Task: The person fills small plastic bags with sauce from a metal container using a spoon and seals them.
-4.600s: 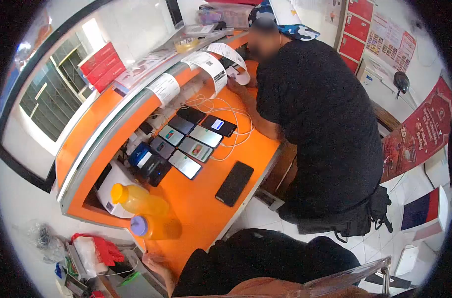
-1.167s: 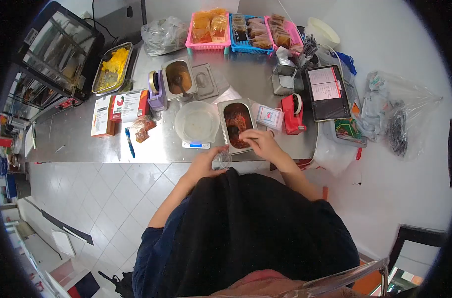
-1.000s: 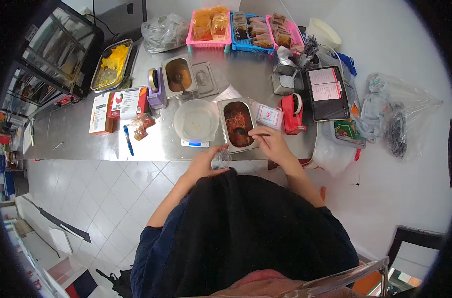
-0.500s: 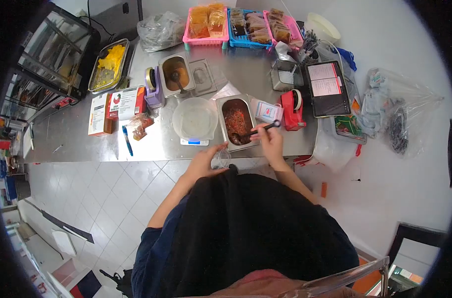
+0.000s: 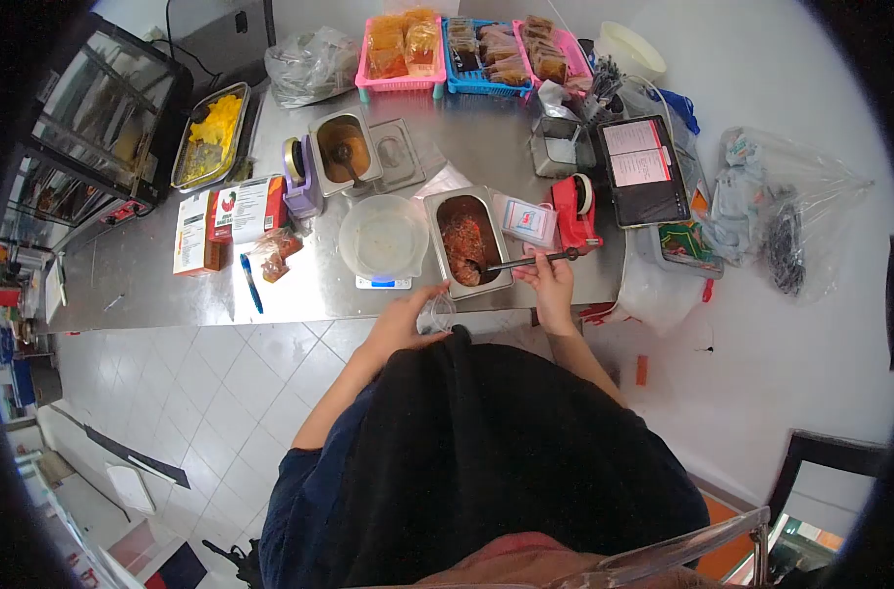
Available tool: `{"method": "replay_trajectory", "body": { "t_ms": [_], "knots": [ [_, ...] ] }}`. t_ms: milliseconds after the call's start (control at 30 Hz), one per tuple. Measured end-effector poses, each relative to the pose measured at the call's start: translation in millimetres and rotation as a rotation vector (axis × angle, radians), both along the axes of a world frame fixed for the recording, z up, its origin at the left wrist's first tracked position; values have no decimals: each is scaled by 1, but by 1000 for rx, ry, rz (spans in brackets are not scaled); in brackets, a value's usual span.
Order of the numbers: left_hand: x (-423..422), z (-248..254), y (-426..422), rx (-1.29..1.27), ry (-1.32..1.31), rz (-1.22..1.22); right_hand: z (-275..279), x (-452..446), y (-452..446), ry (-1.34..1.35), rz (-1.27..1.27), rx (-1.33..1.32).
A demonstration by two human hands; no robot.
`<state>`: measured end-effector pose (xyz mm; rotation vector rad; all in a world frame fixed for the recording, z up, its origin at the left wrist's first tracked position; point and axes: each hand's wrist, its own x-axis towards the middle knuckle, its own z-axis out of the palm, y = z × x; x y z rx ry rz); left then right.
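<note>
Nearest me is a round, thin-walled clear plastic cup [image 5: 440, 315]; just beyond it stands a rectangular stainless-steel pan [image 5: 485, 292], corners rounded, holding a coarse, wet, dark-red sauce [image 5: 460, 239]. A slim, dark-handled spoon [image 5: 511, 264] slants into it, bowl end down in the sauce. My left hand [image 5: 407, 319] is curled at the cup's side, fingers parted to its width. My right hand [image 5: 549, 284] is closed narrowly on the spoon's handle, fingertips pinching it; the free end projects past them to the right. The pan lies ahead of the cup, and to the left of my right hand, the handle spanning its right rim. Left of the pan, a translucent round plastic tub [image 5: 381, 236] sits on a digital scale [image 5: 383, 284]. Farther off, a second steel pan [image 5: 333, 184] of brown sauce stands beside a flat steel lid [image 5: 396, 157]. At the back, a pink plastic basket [image 5: 403, 85] holds glossy amber packets [image 5: 390, 49].
</note>
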<state>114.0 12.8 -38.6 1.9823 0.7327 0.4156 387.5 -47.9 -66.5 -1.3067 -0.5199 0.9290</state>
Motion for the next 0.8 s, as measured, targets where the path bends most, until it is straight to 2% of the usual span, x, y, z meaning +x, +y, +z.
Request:
{"method": "replay_trajectory", "body": {
  "t_ms": [133,233,333,433,533,667,800],
  "knots": [
    [0,-1,1,-6,-14,8,10,-14,-4,-291,133,111],
    [1,3,2,-31,1,6,14,-19,-3,-358,169,152],
    [2,0,5,36,-110,69,4,0,6,-162,8,48],
    [3,4,18,156,-162,138,-4,17,9,140,-124,73],
    [11,13,32,164,-196,177,2,32,13,235,-220,73],
    [33,13,47,238,-269,208,26,50,21,232,-226,153],
    [54,26,56,273,-296,196,78,49,30,225,-169,237]
  ]
}}
